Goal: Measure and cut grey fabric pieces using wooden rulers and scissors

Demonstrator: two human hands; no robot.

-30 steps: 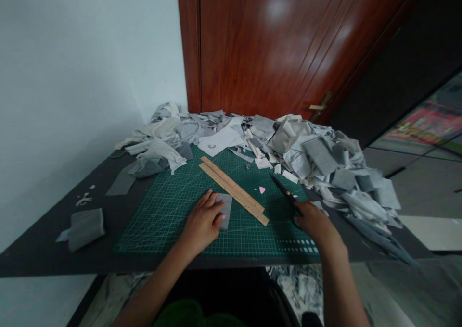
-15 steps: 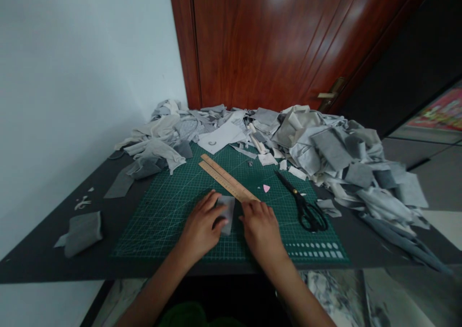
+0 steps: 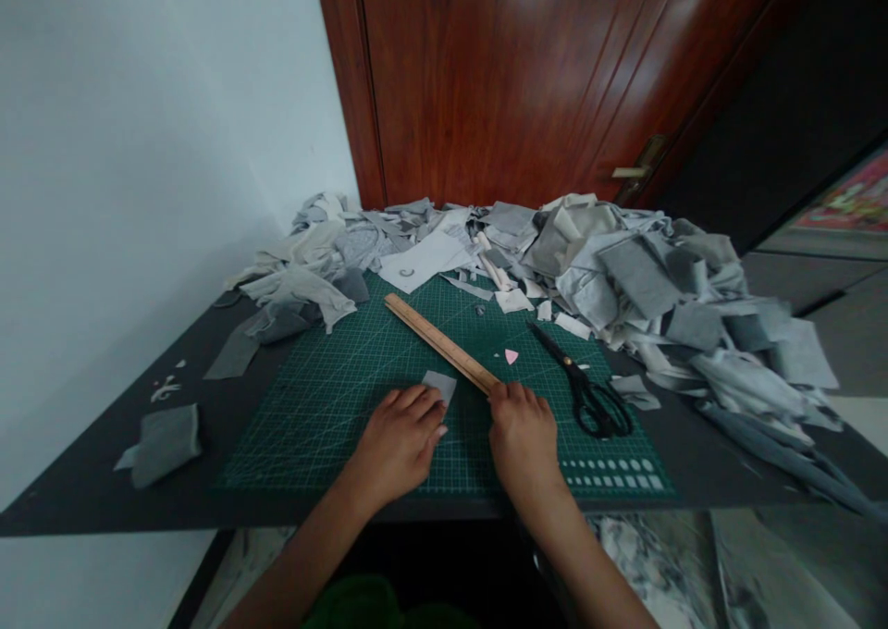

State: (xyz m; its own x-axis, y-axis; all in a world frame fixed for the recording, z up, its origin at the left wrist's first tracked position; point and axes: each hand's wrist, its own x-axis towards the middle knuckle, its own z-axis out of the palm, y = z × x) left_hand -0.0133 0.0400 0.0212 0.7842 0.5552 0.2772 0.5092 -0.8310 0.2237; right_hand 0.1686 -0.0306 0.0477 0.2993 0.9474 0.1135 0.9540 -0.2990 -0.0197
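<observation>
My left hand (image 3: 403, 437) is closed over a small grey fabric piece (image 3: 441, 386) on the green cutting mat (image 3: 333, 388). Only the far corner of that piece shows; the fingers cover the rest. Two wooden rulers (image 3: 438, 340), lying side by side, slant across the mat. Their near end is in my right hand (image 3: 522, 425), whose fingers are wrapped over it. Black-handled scissors (image 3: 586, 388) lie to the right of my right hand, and a small pink triangular piece (image 3: 511, 357) rests between them and the rulers.
Heaps of grey and cream fabric scraps (image 3: 645, 287) spread along the back and right of the dark table (image 3: 76, 481). A white sheet (image 3: 420, 261) lies at the mat's far edge. On the left sits a folded grey cloth (image 3: 166, 444). A brown door (image 3: 486, 83) stands behind.
The two rulers have come together from a slight spread, and my right hand has shifted right with their near end. My left hand now covers more of the fabric piece, which has turned slightly.
</observation>
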